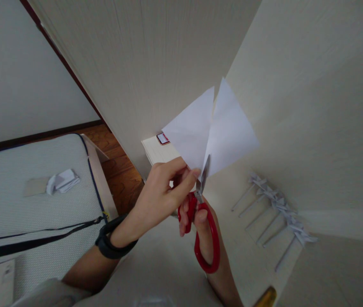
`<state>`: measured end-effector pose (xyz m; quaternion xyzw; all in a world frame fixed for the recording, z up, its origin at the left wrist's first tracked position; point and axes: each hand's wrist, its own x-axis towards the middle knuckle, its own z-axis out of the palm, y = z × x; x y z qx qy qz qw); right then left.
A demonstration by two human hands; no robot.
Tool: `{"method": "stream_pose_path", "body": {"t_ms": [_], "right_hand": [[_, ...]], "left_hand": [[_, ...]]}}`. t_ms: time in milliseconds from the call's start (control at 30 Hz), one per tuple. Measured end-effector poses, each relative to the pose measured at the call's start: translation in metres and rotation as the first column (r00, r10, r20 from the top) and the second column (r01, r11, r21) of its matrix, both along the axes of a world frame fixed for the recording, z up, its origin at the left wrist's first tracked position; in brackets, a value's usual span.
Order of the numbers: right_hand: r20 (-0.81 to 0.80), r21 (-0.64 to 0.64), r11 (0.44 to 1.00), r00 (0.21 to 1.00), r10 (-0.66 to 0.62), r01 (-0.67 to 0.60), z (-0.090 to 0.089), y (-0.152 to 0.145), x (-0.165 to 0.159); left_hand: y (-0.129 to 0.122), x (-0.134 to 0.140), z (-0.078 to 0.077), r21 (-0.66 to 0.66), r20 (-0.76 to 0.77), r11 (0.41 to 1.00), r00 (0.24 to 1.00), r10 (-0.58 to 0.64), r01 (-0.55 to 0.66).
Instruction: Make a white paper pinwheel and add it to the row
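Observation:
My left hand (pixel 168 189) pinches the near corner of a sheet of white paper (pixel 190 132) between thumb and fingers, a dark band round its wrist. In my right hand (pixel 200 219) is a pair of red-handled scissors (pixel 211 247), its thumb and fingers through the loops. The steel blades stand at the paper's near end, just right of my left fingertips. A long cut runs from the far edge down towards the blades, parting the sheet into two flaps joined, if at all, only near the blades.
Several rolled-paper sticks with folded paper ends (pixel 277 204) lie in a row on the pale surface at right. A phone (pixel 162 138) rests behind the sheet. On the mattress (pixel 34 153) at left are folded papers (pixel 64 181) and a black strap (pixel 40 242). A pale panel rises ahead.

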<state>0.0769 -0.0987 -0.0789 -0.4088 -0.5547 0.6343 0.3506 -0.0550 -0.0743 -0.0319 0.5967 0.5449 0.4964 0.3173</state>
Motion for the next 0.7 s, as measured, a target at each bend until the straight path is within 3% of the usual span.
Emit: {"method": "stream_pose_path", "body": {"t_ms": [700], "right_hand": [[-0.005,-0.016,1.0,1.0,-0.003,0.003,0.0013,0.0009,-0.0015]], "left_hand": [[0.0,-0.0003,0.0016,-0.017,0.005,1.0,1.0,-0.003,0.003]]}}
